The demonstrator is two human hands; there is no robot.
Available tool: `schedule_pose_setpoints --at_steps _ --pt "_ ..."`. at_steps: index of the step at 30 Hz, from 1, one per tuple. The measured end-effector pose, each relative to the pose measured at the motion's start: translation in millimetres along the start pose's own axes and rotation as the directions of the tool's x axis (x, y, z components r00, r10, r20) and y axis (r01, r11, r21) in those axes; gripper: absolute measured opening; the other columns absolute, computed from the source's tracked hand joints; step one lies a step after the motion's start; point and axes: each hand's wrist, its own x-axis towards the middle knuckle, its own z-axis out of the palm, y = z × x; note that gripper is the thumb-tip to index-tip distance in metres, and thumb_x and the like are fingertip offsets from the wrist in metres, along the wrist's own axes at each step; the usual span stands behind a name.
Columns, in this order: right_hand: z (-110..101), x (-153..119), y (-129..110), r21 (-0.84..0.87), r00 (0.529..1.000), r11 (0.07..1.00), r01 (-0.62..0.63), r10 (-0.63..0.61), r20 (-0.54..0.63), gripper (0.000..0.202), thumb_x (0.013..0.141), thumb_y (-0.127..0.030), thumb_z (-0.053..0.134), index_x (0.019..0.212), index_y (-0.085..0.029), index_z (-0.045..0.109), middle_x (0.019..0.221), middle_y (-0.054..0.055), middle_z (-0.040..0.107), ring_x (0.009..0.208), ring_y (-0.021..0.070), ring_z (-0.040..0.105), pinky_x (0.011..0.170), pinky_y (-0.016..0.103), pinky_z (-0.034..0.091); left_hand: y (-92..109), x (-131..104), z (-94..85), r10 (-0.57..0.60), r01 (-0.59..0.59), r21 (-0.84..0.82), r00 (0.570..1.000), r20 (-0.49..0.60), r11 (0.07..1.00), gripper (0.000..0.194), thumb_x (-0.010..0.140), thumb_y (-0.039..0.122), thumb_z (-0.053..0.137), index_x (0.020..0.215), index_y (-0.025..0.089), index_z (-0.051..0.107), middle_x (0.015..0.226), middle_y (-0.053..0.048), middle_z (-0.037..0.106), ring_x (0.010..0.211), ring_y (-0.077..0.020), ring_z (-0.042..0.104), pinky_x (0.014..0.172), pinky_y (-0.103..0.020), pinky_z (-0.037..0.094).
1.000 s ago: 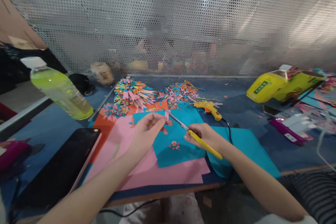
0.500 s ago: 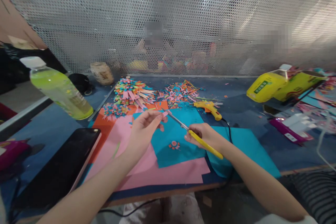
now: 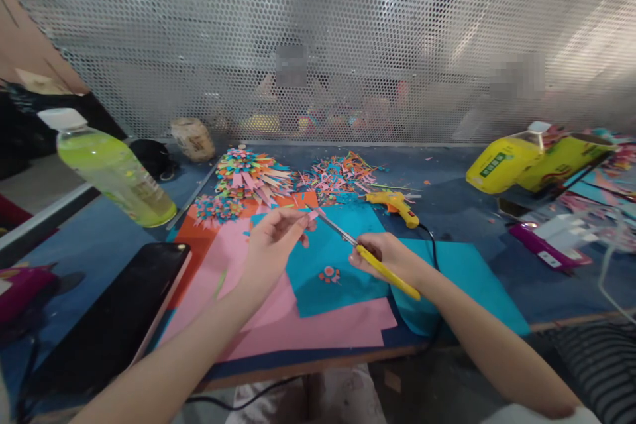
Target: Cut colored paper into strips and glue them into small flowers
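Observation:
Between the thumb and fingers of my left hand (image 3: 275, 238) is a small pink paper piece (image 3: 313, 215). My right hand (image 3: 385, 255) grips yellow-handled scissors (image 3: 382, 269), whose blade tips meet the pink piece. Below the hands, a small paper flower (image 3: 328, 274) in pink, orange and blue lies on a blue paper sheet (image 3: 318, 301). Pink sheets (image 3: 342, 338) and an orange sheet (image 3: 201, 238) spread underneath and to the left. A pile of small paper flowers (image 3: 218, 209) sits beyond my left hand, with bundled fringed paper strips (image 3: 253, 175) behind it.
A yellow glue gun (image 3: 395, 205) with a black cord lies beyond my right hand, near a heap of paper shreds (image 3: 342, 172). At left are a black phone (image 3: 109, 318) and a drink bottle (image 3: 112, 169). A yellow bottle (image 3: 504, 162) lies far right. Perforated metal mesh (image 3: 348, 26) stands behind.
Hardly anything differs. The scissors' handles have shifted very slightly, while both hands keep their holds in nearly the same place.

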Motion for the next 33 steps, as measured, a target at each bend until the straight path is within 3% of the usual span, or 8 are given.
schedule_pose_setpoints --at_steps 20,27,33 --pt "-1 -2 1 0.006 1.000 1.000 -0.012 0.012 0.005 0.041 0.073 -0.052 0.050 0.056 -0.017 0.036 0.052 -0.006 0.026 0.048 0.0054 0.023 0.042 0.021 0.015 0 2 -2.0 0.031 -0.030 0.037 0.999 -0.030 0.999 0.013 0.071 0.026 0.063 0.080 0.016 0.062 0.070 -0.001 0.063 0.055 -0.0090 0.055 0.052 -0.022 0.044" --pt "-5 -3 -7 -0.020 0.999 0.999 -0.034 0.034 0.037 0.041 0.073 -0.051 0.050 0.055 -0.016 0.040 0.046 -0.006 0.030 0.044 0.0050 0.027 0.042 0.021 0.015 3 4 0.0 0.011 -0.014 -0.025 0.993 -0.120 1.000 0.016 0.066 0.024 0.067 0.077 0.017 0.059 0.066 0.001 0.064 0.052 -0.0085 0.057 0.049 -0.020 0.044" --pt "-5 -4 -7 -0.040 0.999 0.999 -0.028 0.030 0.036 0.042 0.074 -0.052 0.048 0.055 -0.016 0.040 0.045 -0.005 0.031 0.043 0.0052 0.027 0.042 0.021 0.015 4 4 0.8 -0.003 -0.007 -0.077 0.991 -0.132 0.997 0.018 0.065 0.024 0.068 0.077 0.017 0.058 0.065 0.001 0.065 0.051 -0.0082 0.057 0.049 -0.020 0.044"
